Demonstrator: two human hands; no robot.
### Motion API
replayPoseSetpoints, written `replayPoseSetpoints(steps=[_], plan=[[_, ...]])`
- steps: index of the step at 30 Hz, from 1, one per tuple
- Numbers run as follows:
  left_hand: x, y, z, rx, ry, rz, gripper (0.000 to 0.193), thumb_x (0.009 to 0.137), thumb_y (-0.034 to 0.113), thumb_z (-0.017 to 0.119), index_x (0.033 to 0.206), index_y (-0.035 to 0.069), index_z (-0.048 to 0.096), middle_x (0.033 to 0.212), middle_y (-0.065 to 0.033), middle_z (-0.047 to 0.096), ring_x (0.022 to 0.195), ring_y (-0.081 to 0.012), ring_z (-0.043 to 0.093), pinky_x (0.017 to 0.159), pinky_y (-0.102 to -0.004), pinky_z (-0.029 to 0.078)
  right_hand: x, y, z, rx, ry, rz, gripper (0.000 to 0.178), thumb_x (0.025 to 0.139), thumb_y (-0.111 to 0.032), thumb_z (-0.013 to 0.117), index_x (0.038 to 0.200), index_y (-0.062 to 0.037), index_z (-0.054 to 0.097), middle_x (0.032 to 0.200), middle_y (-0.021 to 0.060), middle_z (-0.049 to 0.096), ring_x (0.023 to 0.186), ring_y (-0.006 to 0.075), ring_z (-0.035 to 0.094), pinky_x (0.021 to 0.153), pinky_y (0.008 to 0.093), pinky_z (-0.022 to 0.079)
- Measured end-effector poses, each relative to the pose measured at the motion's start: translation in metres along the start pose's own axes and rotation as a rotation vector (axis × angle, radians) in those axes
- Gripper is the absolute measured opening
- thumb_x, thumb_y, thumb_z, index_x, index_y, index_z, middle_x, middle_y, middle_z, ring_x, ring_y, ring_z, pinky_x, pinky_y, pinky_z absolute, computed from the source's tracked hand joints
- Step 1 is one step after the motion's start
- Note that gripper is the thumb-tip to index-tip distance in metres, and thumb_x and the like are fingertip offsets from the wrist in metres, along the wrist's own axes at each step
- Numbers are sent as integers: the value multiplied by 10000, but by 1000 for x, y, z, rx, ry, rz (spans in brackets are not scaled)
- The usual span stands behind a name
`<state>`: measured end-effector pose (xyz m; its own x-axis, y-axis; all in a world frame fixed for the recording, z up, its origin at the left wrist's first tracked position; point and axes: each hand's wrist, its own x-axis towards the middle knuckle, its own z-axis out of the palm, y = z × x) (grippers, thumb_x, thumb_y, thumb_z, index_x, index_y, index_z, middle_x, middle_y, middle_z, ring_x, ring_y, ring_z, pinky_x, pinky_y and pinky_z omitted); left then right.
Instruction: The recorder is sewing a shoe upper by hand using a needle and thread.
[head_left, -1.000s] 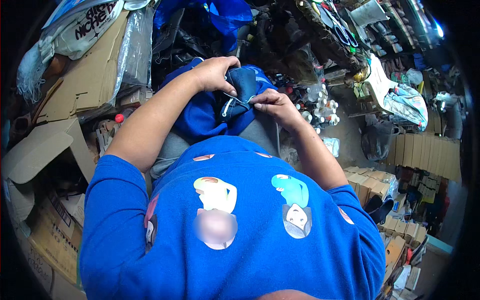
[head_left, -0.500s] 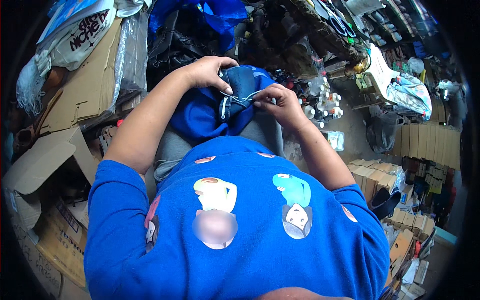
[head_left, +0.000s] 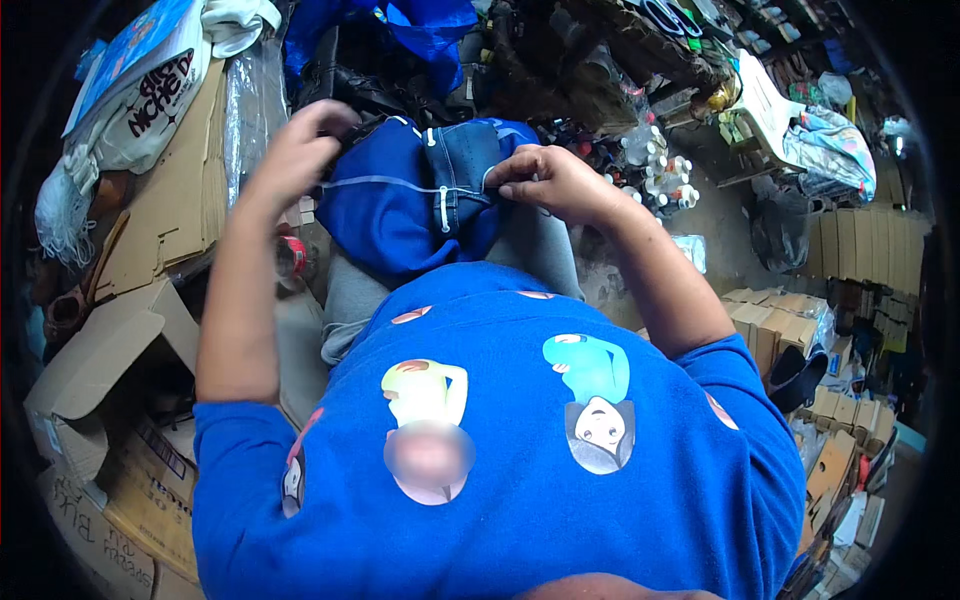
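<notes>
A dark blue piece (head_left: 462, 152), leather-like with thick white stitches along its left side, rests on blue cloth (head_left: 365, 215) over my lap. Across it runs a white thread (head_left: 390, 183), stretching left over the cloth toward my left hand. My left hand (head_left: 305, 150) is raised to the left of the piece; motion smears its fingers, so its grip on the thread is unclear. At the piece's right edge, my right hand (head_left: 548, 182) is closed in a pinch on the thread, which curves up to its fingertips.
Flattened cardboard (head_left: 185, 180) and an open carton (head_left: 105, 345) lie to the left, near a red-capped bottle (head_left: 293, 255). White-capped bottles (head_left: 665, 175) stand at the right, with a white chair (head_left: 765, 110) beyond. Stacked boxes (head_left: 770, 325) fill the lower right.
My left hand has left the piece and swung out to the left, with the thread now stretched across the cloth. My right hand stays near the piece's right edge.
</notes>
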<state>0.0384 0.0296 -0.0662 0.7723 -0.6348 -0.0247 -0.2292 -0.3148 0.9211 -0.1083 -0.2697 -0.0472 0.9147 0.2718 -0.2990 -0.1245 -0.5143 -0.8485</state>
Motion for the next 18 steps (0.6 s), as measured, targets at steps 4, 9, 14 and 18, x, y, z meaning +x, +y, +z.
replayPoseSetpoints(steps=[4, 9, 14, 18], plan=[[-46, -28, -45, 129, 153, -164, 425, 861, -49, 380, 1206, 77, 595, 998, -73, 519, 698, -97, 543, 642, -219, 461, -10, -10, 6, -148, 16, -45, 317, 837, -31, 614, 1145, -93, 658, 831, 52, 528, 832, 167, 540, 790, 285, 432], [-59, 4, 8, 58, 250, -136, 333, 830, -50, 561, 1118, 76, 669, 967, -87, 578, 808, -145, 616, 732, -251, 505, -23, 5, 40, -372, 250, -220, 323, 794, -53, 628, 1106, -120, 678, 786, 130, 535, 766, 300, 550, 689, 392, 455], [-38, 28, 51, 158, 22, 164, 198, 737, -40, 651, 902, 49, 716, 820, -49, 611, 803, -152, 588, 755, -264, 467, -14, 13, 26, -171, 151, -101, 466, 715, 69, 521, 1094, -144, 691, 814, 60, 557, 796, 191, 563, 758, 306, 460], [-22, 32, 67, 40, -91, 109, 207, 729, 2, 695, 908, 99, 736, 789, -59, 602, 755, -173, 602, 697, -274, 472, -2, 17, 20, -54, 107, -86, 464, 706, 112, 474, 1071, -88, 680, 851, 31, 525, 868, 160, 533, 829, 281, 432]])
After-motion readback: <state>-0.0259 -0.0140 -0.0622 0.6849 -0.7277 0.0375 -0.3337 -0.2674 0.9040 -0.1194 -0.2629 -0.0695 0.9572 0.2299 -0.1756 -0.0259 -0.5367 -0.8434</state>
